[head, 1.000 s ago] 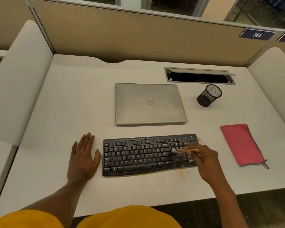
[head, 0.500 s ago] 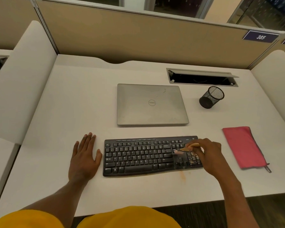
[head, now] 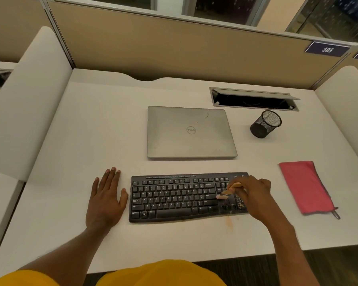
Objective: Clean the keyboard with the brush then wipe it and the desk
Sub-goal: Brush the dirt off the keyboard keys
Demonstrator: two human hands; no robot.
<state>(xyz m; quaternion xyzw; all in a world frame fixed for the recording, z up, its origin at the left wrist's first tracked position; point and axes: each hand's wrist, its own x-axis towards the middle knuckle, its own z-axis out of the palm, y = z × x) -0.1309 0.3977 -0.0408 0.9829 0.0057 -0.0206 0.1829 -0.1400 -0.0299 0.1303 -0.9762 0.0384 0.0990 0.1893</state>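
Left hand [head: 105, 200] lies flat with fingers straight on the bench [head: 91, 131], just left of the keyboard [head: 174, 199]. The keyboard sits near the front edge, keys up, long axis left-right, parallel to that edge. Brush [head: 228, 191] is over the keys beside the numpad, bristles pointing down-left onto the keys, handle up-right. Right hand [head: 254, 195] pinches the handle. Suggest short light strokes along the rows, flicking crumbs off the front. Move the left hand onto the keyboard's end so it can't slide. Red cloth [head: 306, 186] lies well to the right, wiping not started.
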